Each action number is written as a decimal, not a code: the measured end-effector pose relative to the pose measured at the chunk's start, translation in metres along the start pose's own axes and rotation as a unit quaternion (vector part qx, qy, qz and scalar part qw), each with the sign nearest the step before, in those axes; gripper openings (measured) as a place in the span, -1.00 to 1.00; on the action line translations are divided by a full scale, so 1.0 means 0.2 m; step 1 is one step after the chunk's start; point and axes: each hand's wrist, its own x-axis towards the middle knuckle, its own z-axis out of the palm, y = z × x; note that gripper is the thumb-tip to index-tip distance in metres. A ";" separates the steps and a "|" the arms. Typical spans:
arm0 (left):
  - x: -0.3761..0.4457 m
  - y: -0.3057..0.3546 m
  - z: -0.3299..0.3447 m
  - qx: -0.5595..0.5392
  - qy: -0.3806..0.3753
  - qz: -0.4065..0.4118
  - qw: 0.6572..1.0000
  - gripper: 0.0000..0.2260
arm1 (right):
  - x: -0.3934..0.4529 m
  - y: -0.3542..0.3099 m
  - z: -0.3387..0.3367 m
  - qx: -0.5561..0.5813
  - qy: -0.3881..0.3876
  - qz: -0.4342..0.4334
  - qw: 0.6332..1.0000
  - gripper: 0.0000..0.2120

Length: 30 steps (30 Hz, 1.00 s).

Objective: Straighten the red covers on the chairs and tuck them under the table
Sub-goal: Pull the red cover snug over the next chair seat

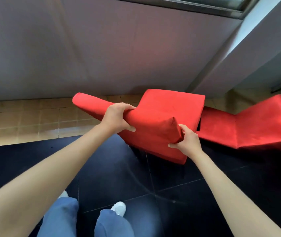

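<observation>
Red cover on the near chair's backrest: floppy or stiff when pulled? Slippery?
The red cover probably gives under pull: it bunches where the right hand pinches its corner. Its napped surface looks grippy, not slick. The left hand wraps the top edge firmly, suggesting padding underneath.

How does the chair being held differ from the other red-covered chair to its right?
Both hands, left hand and right hand, grip the top of the near chair; nobody touches the far chair. The near chair looks sharp, the far chair blurred at its edge. Both wear red covers.
</observation>
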 end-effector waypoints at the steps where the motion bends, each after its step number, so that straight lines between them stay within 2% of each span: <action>1: 0.00 0.02 0.02 0.006 -0.002 0.006 1.000 -0.32 | -0.02 0.00 -0.01 0.009 0.006 -0.004 1.000 -0.24; 7: -0.05 0.16 0.16 0.031 -0.024 0.064 0.997 -0.31 | -0.15 0.03 -0.13 0.033 0.054 -0.039 0.997 -0.02; 11: -0.02 0.25 0.22 0.097 -0.108 0.111 0.983 -0.24 | -0.31 0.08 -0.24 0.046 0.108 -0.041 0.992 0.05; 13: 0.01 0.26 0.23 0.151 -0.136 0.105 0.973 -0.20 | -0.38 0.12 -0.30 0.060 0.126 -0.033 0.990 0.08; 17: 0.03 0.27 0.28 0.208 -0.143 0.093 0.963 -0.21 | -0.49 0.20 -0.39 0.077 0.156 -0.001 0.985 0.12; 21: 0.04 0.38 0.39 0.233 -0.162 0.124 0.951 -0.23 | -0.56 0.30 -0.46 0.087 0.168 0.034 0.981 0.07; 26: 0.03 0.45 0.50 0.266 -0.157 0.164 0.937 -0.25 | -0.63 0.41 -0.46 0.078 0.169 0.073 0.980 -0.08; 30: 0.03 0.50 0.56 0.298 -0.164 0.188 0.922 -0.25 | -0.68 0.48 -0.44 0.075 0.143 0.110 0.981 -0.12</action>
